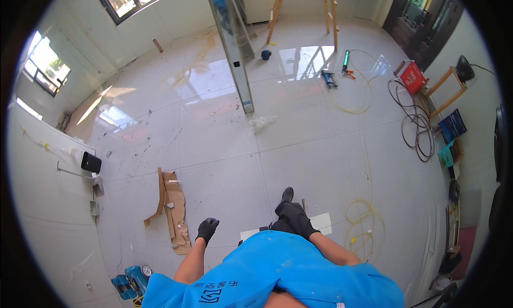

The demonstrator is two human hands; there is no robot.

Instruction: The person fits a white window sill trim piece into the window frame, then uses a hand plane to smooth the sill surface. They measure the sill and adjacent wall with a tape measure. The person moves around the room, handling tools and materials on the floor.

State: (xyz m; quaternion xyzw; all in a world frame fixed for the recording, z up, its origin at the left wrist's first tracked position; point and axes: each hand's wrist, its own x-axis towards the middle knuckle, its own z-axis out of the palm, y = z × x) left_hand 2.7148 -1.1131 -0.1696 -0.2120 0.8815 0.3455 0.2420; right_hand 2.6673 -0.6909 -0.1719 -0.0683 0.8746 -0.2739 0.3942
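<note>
My left hand [207,229], in a black glove, hangs over the tiled floor with its fingers curled in. Nothing shows in it. The torn brown cardboard [174,212] lying to its left is the nearest thing, apart from the hand. My right hand [309,229], also gloved in black, is in front of my dark trouser leg and blends into it, so its fingers cannot be made out. Close by it stands a short thin rod [303,204]; whether the hand holds it is unclear. A pale flat panel [321,223] lies beneath, partly hidden by my body.
Ahead, a long metal-edged panel [235,62] stands with crumpled plastic [262,122] at its foot. Beyond is a wooden stepladder [276,14]. Yellow hose [363,212] and dark hose [417,126] coil at right, near a red box [411,77]. Blue equipment [131,281] sits lower left.
</note>
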